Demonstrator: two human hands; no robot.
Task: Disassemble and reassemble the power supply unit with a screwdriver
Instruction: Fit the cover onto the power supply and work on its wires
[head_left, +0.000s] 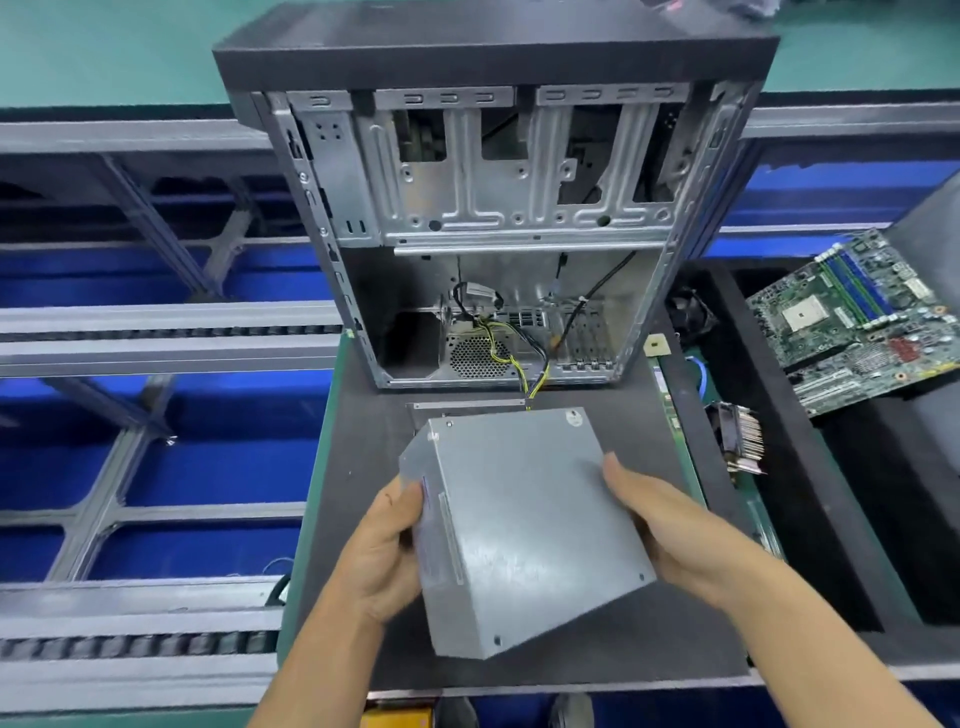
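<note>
The power supply unit (524, 525) is in both my hands, tilted, just above the dark mat on the table (363, 467) and in front of the open computer case (493, 208). My left hand (384, 551) grips its left side, with the thumb on the edge; my other fingers there are hidden behind the box. My right hand (660, 525) grips the right side, thumb on top, and those fingers are hidden under it too. Yellow and black wires (535, 379) run from the far end of the box into the case, but where they join the box is hidden. A label (434, 530) sits on the left side of the box; its writing is too blurred to read. A small round sticker (573, 417) is near the top corner, also unreadable. On my right a green circuit board (857, 322) lies in a dark tray (769, 493), cut off by the edge of the view.
</note>
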